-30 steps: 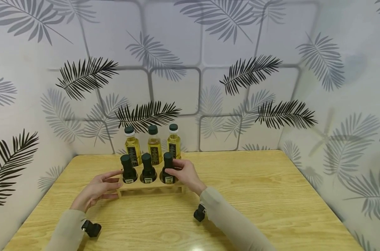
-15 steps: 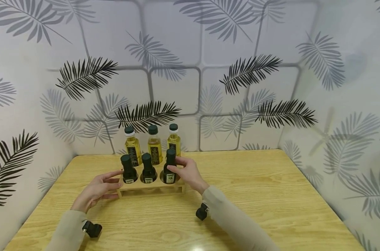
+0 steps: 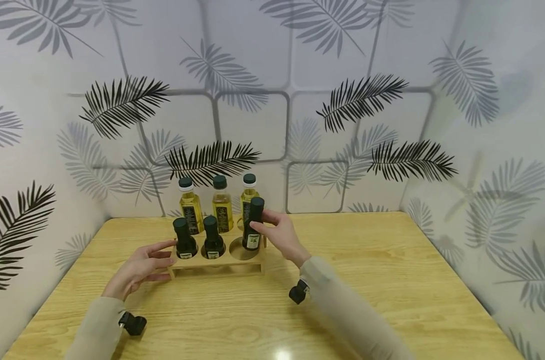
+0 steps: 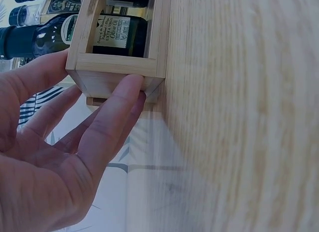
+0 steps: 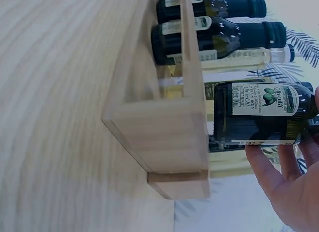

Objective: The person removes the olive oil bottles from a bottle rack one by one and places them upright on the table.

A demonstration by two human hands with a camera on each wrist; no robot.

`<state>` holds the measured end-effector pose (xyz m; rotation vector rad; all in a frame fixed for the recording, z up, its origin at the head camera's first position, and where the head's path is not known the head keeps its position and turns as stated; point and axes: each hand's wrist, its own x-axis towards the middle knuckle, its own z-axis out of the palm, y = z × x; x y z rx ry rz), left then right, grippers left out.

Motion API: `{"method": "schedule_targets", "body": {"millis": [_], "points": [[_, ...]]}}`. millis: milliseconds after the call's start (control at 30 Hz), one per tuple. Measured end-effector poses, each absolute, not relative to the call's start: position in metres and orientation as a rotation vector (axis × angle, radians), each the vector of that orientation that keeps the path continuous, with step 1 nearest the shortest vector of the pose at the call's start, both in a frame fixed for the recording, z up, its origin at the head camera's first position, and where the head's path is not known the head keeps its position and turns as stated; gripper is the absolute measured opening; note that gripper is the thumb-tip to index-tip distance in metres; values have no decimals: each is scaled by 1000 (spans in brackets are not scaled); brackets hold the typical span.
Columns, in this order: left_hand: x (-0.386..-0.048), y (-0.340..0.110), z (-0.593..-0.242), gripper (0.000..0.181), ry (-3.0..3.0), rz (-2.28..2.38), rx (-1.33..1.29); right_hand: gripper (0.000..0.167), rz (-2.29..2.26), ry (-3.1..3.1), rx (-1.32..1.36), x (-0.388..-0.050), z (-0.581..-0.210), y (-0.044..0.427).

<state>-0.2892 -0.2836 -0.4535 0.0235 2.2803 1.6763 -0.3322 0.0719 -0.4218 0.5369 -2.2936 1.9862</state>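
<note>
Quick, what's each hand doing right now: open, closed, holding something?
Left hand: open, touching the end of the wooden rack.
Right hand: closed, holding a dark bottle.

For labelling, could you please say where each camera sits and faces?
Head: worn there, facing forward and down at the rack; left hand and right hand show.
Left wrist: on that wrist, facing the rack's end; left hand shows.
Right wrist: on that wrist, facing the held bottle; right hand shows.
Both wrist views share the rack.

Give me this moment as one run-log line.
right hand: holds dark bottle above wooden rack | left hand: touches rack's left end | front row: two dark bottles seated | back row: three yellow bottles
</note>
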Motion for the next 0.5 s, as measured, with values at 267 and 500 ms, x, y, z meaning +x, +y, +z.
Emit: {"method": "schedule_targets", "body": {"millis": [267,500], "points": [[-288,-284,-452,69,2280,1680,15,37,1982,-2288,540,-335,-412,82],[-287,-283,-452,68,2276,1689,23,35,1961,-2346,513,-340,-411,90]]}}
